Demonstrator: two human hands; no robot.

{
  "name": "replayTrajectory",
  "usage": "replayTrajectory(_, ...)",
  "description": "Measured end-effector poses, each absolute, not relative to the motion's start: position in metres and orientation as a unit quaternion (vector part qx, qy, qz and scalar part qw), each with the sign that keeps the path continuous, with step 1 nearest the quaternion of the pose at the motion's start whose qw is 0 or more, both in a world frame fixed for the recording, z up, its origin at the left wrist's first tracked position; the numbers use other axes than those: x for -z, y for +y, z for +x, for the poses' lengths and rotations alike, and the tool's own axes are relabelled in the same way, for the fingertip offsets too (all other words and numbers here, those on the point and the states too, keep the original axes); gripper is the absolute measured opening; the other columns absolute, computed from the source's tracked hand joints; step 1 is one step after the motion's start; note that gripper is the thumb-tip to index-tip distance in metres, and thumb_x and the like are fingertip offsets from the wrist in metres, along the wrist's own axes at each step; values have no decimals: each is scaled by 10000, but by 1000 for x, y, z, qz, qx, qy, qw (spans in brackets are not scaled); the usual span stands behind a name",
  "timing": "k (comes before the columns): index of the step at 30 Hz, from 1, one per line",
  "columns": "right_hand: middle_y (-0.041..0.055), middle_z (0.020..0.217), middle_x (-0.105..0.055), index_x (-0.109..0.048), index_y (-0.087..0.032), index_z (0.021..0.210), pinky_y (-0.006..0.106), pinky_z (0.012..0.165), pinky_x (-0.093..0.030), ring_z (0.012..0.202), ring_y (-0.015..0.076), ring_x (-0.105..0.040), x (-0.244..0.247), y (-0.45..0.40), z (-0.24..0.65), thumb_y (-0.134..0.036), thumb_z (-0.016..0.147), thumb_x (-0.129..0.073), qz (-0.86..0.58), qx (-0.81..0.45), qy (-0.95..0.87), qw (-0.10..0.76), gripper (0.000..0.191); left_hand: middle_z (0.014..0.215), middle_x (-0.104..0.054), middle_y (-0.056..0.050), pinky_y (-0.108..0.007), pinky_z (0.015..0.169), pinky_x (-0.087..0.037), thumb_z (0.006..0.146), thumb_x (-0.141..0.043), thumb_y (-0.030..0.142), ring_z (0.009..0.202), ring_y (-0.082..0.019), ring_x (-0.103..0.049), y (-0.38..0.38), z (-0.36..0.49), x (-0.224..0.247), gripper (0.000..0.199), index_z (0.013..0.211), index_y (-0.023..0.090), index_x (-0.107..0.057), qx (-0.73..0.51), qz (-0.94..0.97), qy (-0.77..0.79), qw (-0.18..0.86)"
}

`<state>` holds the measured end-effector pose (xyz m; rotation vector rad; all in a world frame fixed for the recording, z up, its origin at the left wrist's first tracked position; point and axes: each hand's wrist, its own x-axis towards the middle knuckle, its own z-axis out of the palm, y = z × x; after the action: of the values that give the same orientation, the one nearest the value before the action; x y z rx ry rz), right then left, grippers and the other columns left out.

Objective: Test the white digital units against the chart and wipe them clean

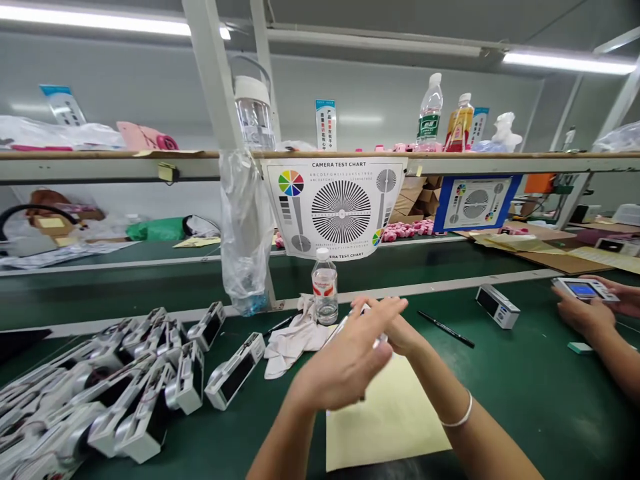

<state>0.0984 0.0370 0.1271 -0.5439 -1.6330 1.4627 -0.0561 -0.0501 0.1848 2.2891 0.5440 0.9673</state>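
My left hand (345,360) and my right hand (395,327) meet above the green work mat (525,380), the left crossing in front of the right. Between them is a small white device (340,331), mostly hidden by my fingers. A pale yellow paper sheet (385,420) lies under my forearms. To the left, several white cameras (150,393) lie in a heap, with the nearest separate camera (235,370) close to a crumpled white cloth (295,340). A thin silver bracelet (457,413) circles my right wrist.
A co-worker's hands (585,313) at right hold a device with a lit blue screen (583,290). A white device (497,307), black pen (445,328) and water bottle (325,287) stand nearby. A camera test chart (340,207) and plastic bag (245,227) hang from the shelf (450,160).
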Motion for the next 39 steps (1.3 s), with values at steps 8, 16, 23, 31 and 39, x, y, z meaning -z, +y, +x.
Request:
replayTrajectory(8, -77, 605, -521, -416, -228, 1031, 135, 259, -397, 374, 69, -474, -137, 24, 110, -461, 805, -564, -231, -576, -591, 515, 357, 1424, -419, -83, -536, 1096, -298, 836, -467, 604, 1339, -319, -344, -42, -86, -192, 609, 1354, 297, -380, -485, 799, 321, 153)
replayTrajectory(16, -81, 663, -525, -403, -255, 1075, 153, 292, -463, 376, 59, -505, -154, -11, 116, -429, 867, -518, -208, -499, -561, 627, 294, 1424, -376, -177, -589, 1074, -308, 636, -770, 428, 1325, -369, -348, -31, -83, -186, 934, 1391, 222, -260, -372, 851, 362, 84)
replayTrajectory(23, -18, 922, -545, -350, -315, 1214, 192, 499, -573, 670, 100, -591, -160, -32, 133, -255, 788, -639, -159, -477, -636, 586, 519, 1300, -452, -155, -534, 997, -427, 645, -679, 196, 1181, -325, -497, -44, -75, -189, 751, 1299, 214, -311, -435, 846, 301, 66)
replayTrajectory(31, -19, 965, -556, -382, -361, 1221, 201, 548, -590, 668, 88, -582, -170, -60, 126, -123, 691, -644, -240, -437, -627, 598, 637, 1337, -396, -132, -515, 1066, -356, 640, -647, 162, 1290, -317, -375, -58, -77, -191, 748, 1296, 245, -298, -454, 850, 268, 20)
replayTrajectory(39, -25, 912, -534, -410, -362, 1128, 191, 480, -571, 599, 86, -560, -167, -69, 121, -102, 667, -670, -230, -413, -617, 629, 589, 1400, -315, -145, -465, 1039, -403, 657, -614, 100, 1332, -291, -322, -70, -73, -191, 763, 1310, 244, -245, -436, 853, 281, -47)
